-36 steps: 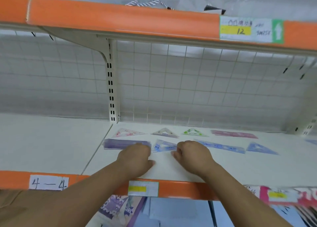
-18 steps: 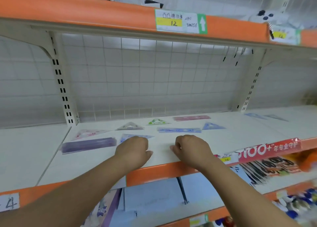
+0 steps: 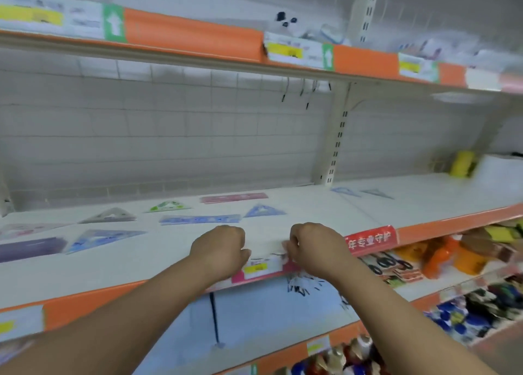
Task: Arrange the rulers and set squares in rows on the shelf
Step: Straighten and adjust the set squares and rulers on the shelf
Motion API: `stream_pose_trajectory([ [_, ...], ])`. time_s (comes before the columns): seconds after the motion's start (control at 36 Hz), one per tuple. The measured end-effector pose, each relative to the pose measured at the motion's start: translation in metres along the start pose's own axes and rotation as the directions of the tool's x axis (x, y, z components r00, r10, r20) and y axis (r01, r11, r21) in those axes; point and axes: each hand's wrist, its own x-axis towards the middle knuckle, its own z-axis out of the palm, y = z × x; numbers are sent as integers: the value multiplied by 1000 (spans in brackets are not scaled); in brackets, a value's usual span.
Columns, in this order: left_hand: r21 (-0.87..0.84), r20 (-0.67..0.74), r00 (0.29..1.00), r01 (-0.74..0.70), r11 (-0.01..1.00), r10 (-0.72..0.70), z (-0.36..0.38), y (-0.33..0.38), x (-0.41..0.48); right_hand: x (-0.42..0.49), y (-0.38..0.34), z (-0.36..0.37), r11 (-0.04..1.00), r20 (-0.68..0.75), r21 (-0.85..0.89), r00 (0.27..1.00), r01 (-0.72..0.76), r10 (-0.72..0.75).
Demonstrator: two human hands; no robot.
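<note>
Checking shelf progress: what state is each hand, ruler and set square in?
Left hand: curled, holding nothing.
Right hand: curled, holding nothing.
Purple ruler: flat, front row.
Blue ruler: flat, front row.
Pink ruler: flat, back row.
Green set square: flat, back row.
Grey set square: flat, back row.

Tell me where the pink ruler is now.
Head view: the pink ruler lies at the back of the shelf, right of the green set square and behind the blue ruler.
</note>
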Motion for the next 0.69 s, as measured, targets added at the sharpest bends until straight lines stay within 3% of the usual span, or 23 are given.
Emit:
stream_pose_trajectory([
  [0.31, -6, 19, 994, -111, 994, 111, 30, 130, 34, -31, 120, -7, 999, 8, 25, 999, -43, 43],
  [0.69, 43, 36, 957, -288, 957, 287, 44, 234, 120, -17, 232, -10, 987, -38, 1, 987, -158, 158],
])
